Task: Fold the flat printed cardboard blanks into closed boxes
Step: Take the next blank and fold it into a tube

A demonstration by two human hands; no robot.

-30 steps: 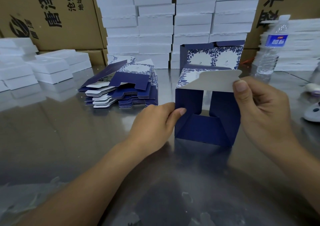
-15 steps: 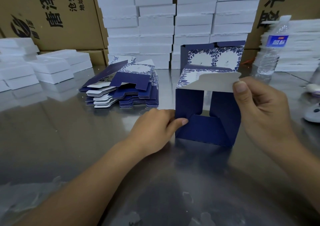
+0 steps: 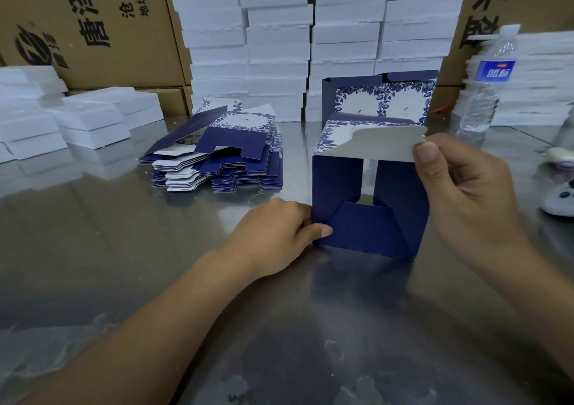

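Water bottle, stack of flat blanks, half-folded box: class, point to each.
water bottle [image 3: 494,70], head view, blue label.
stack of flat blanks [image 3: 236,143], head view, top blank's navy panel.
half-folded box [image 3: 366,227], head view, lower front flap.

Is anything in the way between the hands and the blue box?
No, nothing. The left hand grips the lower left corner of the blue box, and the right hand pinches its white flap.

Near table [image 3: 108,264] lies open; blanks pile [image 3: 236,156], standing box [image 3: 382,100], bottle [image 3: 484,93] seemingly crowd the back.
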